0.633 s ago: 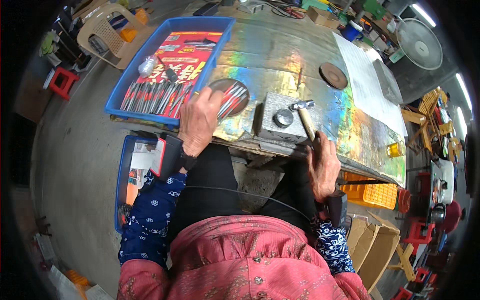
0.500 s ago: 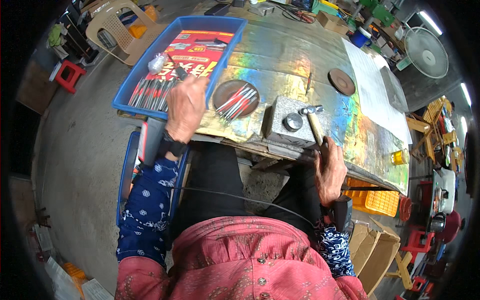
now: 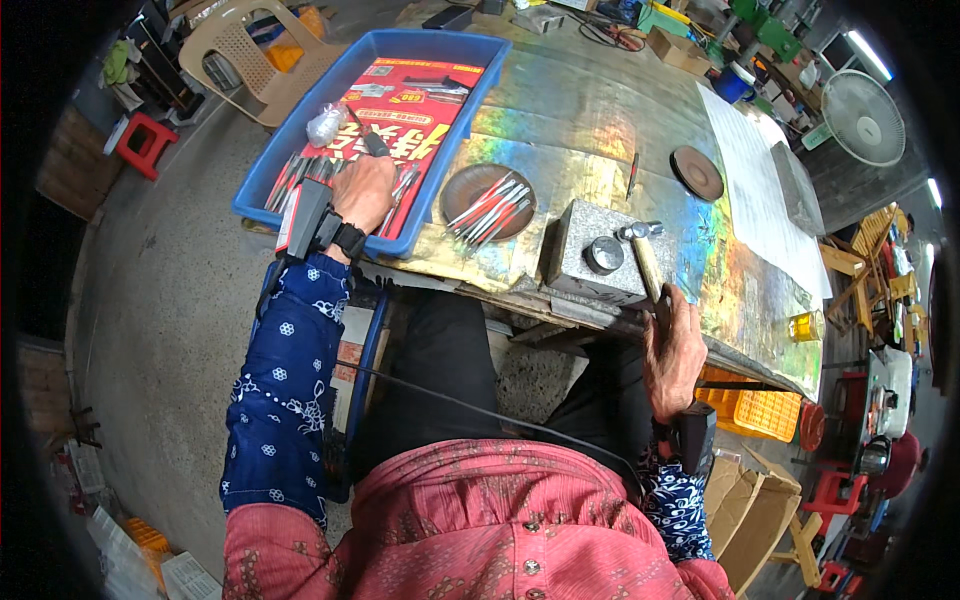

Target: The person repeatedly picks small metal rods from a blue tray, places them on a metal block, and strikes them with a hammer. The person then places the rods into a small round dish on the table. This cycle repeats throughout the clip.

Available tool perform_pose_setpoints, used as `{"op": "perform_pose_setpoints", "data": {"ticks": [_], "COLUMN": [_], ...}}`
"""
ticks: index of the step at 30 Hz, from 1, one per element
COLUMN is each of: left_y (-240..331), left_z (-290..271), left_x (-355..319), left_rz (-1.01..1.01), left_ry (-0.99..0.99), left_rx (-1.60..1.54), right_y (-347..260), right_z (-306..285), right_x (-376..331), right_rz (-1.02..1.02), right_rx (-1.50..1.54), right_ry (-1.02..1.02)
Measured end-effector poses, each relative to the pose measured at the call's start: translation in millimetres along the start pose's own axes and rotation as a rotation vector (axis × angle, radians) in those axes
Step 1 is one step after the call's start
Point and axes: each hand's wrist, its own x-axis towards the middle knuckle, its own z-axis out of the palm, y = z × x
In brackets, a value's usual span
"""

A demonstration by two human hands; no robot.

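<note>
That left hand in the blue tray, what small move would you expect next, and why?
Probably a pinch and lift: the left hand rests on the metal rods in the blue tray, while the right hand holds the hammer by the grey block.

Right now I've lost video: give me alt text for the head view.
A seated person's left hand reaches into a blue tray of thin metal pieces, while the right hand holds a hammer resting on a grey metal block on the workbench.
</note>
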Motion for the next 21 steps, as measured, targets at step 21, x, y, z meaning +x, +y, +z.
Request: {"op": "perform_pose_setpoints", "data": {"ticks": [21], "left_y": [-15.7], "left_z": [-3.1], "left_x": [2.7], "left_rz": [0.008], "left_ry": [0.251], "left_rx": [-0.209], "right_y": [71.4], "right_z": [-23.7], "right_x": [18.4], "right_rz": [0.153], "right_rx": [-0.019], "right_ry": [0.080]}}
